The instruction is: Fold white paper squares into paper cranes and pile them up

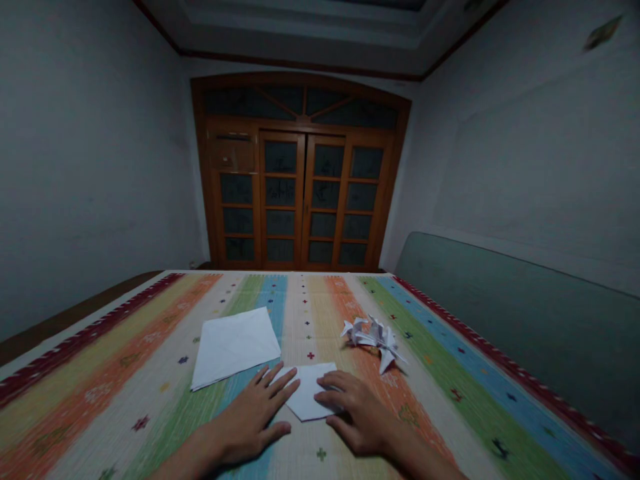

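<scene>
A small folded sheet of white paper (pixel 305 400) lies flat on the table in front of me, one corner pointing toward me. My left hand (pixel 255 410) rests with its fingers spread over the paper's left part. On its right part sits my right hand (pixel 353 410), fingers slightly bent and apart, fingertips on the paper. Both hands cover portions of the sheet, so its full outline is hidden. Beyond and left of it is a stack of larger white paper sheets (pixel 235 347). Folded paper figures (pixel 375 339), resembling origami cranes, lie to the right.
A striped, patterned tablecloth (pixel 165 360) covers the table. Along the right side stands a pale green padded backrest (pixel 500 300). Wooden doors with glass panes (pixel 305 193) are at the far wall, beyond the table's back edge.
</scene>
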